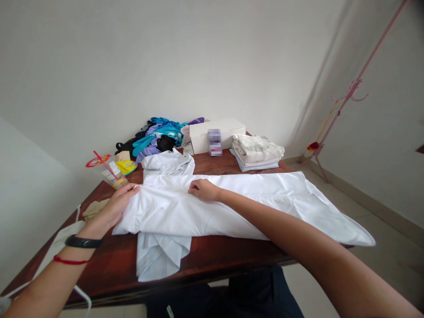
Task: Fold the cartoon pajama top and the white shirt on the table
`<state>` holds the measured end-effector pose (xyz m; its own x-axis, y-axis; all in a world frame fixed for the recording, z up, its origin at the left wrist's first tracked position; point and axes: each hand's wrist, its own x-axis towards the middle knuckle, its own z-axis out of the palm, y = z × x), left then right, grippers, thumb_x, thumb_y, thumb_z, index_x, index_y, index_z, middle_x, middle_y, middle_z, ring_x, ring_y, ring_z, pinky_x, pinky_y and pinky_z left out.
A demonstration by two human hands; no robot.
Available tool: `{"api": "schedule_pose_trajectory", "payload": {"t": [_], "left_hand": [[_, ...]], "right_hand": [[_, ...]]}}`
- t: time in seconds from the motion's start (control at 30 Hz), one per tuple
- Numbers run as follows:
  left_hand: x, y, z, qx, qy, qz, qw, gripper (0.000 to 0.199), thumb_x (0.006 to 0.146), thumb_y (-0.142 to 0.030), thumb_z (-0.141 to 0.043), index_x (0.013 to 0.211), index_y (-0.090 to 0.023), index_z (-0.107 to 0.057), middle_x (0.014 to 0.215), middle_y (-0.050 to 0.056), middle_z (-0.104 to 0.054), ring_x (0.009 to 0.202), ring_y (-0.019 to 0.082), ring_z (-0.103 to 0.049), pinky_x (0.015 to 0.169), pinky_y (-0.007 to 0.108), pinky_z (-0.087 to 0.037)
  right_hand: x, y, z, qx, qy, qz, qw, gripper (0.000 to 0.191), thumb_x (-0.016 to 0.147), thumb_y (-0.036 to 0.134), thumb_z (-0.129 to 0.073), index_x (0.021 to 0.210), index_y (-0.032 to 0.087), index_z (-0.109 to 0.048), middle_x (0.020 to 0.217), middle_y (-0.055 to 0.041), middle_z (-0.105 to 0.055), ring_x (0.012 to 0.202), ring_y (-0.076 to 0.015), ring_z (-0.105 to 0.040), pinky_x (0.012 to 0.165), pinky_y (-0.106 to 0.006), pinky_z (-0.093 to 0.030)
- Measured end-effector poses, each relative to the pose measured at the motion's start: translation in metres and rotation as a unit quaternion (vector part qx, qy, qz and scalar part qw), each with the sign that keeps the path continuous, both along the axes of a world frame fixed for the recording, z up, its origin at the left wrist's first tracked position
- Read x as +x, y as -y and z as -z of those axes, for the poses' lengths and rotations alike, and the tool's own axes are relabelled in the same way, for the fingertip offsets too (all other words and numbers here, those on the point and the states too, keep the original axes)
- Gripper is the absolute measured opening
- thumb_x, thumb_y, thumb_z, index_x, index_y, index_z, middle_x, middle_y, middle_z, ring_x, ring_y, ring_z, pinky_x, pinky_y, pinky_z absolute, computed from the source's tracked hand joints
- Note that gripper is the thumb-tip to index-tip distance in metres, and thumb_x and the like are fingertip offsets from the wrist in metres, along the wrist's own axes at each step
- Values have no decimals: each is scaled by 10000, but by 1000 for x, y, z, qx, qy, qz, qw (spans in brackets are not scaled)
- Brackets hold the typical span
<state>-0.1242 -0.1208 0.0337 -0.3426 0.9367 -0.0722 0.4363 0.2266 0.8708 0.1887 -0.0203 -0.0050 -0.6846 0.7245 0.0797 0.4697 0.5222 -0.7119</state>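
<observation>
A long white garment (261,190) lies stretched across the table, its far right end hanging past the edge. My left hand (117,204) grips its gathered left end, thumb and fingers closed on the cloth. Near the garment's middle, my right hand (204,190) rests with curled fingers pinching the fabric. Paler cloth, perhaps sleeves or a second garment, sticks out beyond it: a crumpled part (167,162) on the far side and a loose flap (162,258) on the near side.
Behind lie a heap of blue, purple and black clothes (162,134), a white box (225,128) and a folded clothes stack (258,150). A plastic cup with straw (111,170) stands close beyond my left hand. A white cable (81,291) crosses the left edge. A pink coat stand (353,90) is at right.
</observation>
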Motion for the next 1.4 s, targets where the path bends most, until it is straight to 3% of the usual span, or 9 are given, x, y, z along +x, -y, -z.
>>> {"api": "schedule_pose_trajectory", "payload": {"t": [0.1, 0.3, 0.43, 0.6, 0.7, 0.83, 0.93, 1.17, 1.4], "left_hand": [[-1, -1, 7, -7, -2, 3, 1000, 527, 757, -659, -693, 1028, -212, -630, 989, 33, -757, 992, 282, -704, 793, 330, -579], [-5, -8, 21, -19, -307, 18, 951, 297, 943, -470, -485, 1031, -205, -585, 1101, 75, -729, 1062, 309, -687, 901, 379, -540], [2, -9, 26, -39, -380, 4, 924, 323, 967, -402, -510, 1215, -196, -536, 1114, 142, -720, 1088, 372, -690, 929, 452, -509], [23, 1, 13, -107, -562, 0, 820, 573, 1032, -399, -375, 1535, -127, -336, 1070, 228, -722, 972, 418, -724, 817, 510, -549], [46, 7, -1, -26, -639, 4, 768, 567, 1033, -348, -370, 1540, -94, -380, 1234, 265, -658, 1096, 429, -681, 871, 539, -548], [90, 4, -6, 114, -562, 204, 794, 459, 1062, -354, -350, 1409, -149, -570, 1427, 164, -598, 1307, 312, -590, 1104, 460, -482], [119, -5, 10, 140, -462, 342, 806, 486, 1089, -397, -320, 1483, -191, -516, 1533, 101, -542, 1413, 227, -510, 1206, 397, -399], [128, -15, 65, 95, -494, 334, 797, 602, 1079, -515, -331, 1602, -221, -380, 1670, 112, -334, 1553, 327, -278, 1223, 570, -314], [126, -17, 75, 101, -498, 313, 802, 612, 1068, -565, -325, 1623, -305, -329, 1688, 79, -299, 1553, 331, -275, 1207, 613, -297]], "right_hand": [[-1, 1, 0, 22, 28, 1, 999, 138, 978, 224, -586, 1013, 169, -707, 1009, -57, -746, 910, -172, -667, 752, -241, -444], [-14, 8, 5, 66, 100, 19, 993, 171, 996, 230, -523, 1084, 186, -663, 1044, -111, -747, 955, -255, -692, 759, -304, -462], [-20, 21, 18, 116, 123, 38, 985, 254, 1036, 226, -418, 1236, 185, -568, 1072, -148, -731, 956, -302, -703, 784, -375, -495], [-18, 34, 28, 221, 145, 67, 962, 294, 1087, 280, -298, 1235, 198, -539, 1156, -118, -689, 920, -275, -717, 737, -361, -536], [-17, 36, 28, 221, 156, 77, 960, 306, 1092, 277, -284, 1234, 200, -544, 1157, -110, -682, 908, -263, -722, 728, -349, -541], [-17, 39, 24, 196, 162, 95, 962, 295, 1091, 290, -315, 1268, 212, -537, 1161, -108, -700, 895, -265, -733, 730, -352, -536], [-10, 40, 19, 172, 159, 113, 966, 300, 1086, 347, -364, 1267, 194, -549, 1158, -125, -728, 952, -286, -735, 762, -361, -525], [64, 41, 7, 150, 222, 120, 956, 422, 1051, 530, -427, 1063, 194, -681, 977, -122, -776, 910, -292, -733, 719, -314, -449], [181, 41, 3, 119, 256, 120, 952, 390, 1018, 530, -478, 976, 222, -712, 859, -75, -757, 789, -237, -689, 633, -287, -345]]}}
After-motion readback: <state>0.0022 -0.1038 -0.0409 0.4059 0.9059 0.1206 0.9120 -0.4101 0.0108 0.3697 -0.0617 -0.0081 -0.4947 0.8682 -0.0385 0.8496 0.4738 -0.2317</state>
